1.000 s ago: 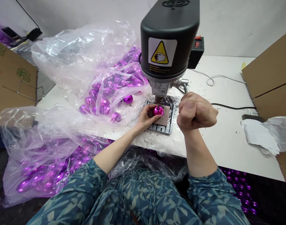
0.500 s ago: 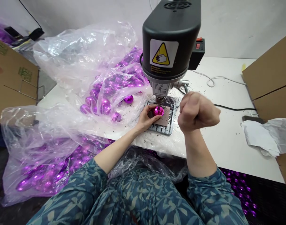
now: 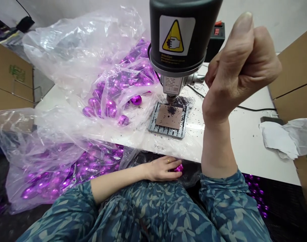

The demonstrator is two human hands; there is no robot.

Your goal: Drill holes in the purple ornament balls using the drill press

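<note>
My left hand [image 3: 160, 168] is down in front of the table edge, just above my lap. Its fingers are closed over a shiny magenta bauble [image 3: 179, 168], which pokes out past the fingertips. High on the right, my right hand [image 3: 241, 67] is a fist around the feed lever [image 3: 201, 78] of a bench drill press [image 3: 181, 37]; most of the lever is hidden behind the fist. Under the drill chuck [image 3: 171, 98] lies a square brown board [image 3: 169, 117] with a small dark hole and dark shavings. It rests on the slotted metal base [image 3: 166, 132].
Clear plastic bags [image 3: 88, 50] of purple baubles [image 3: 111, 108] cover the table's left side. A few baubles lie loose near the base, including one purple ball [image 3: 136, 99]. Cardboard boxes [image 3: 294, 77] flank both sides. A black cable [image 3: 256, 108] and crumpled paper [image 3: 276, 138] lie right.
My left hand has taken the bauble off the board and moved it down toward me, below the table edge. My right hand has risen with the lever.
</note>
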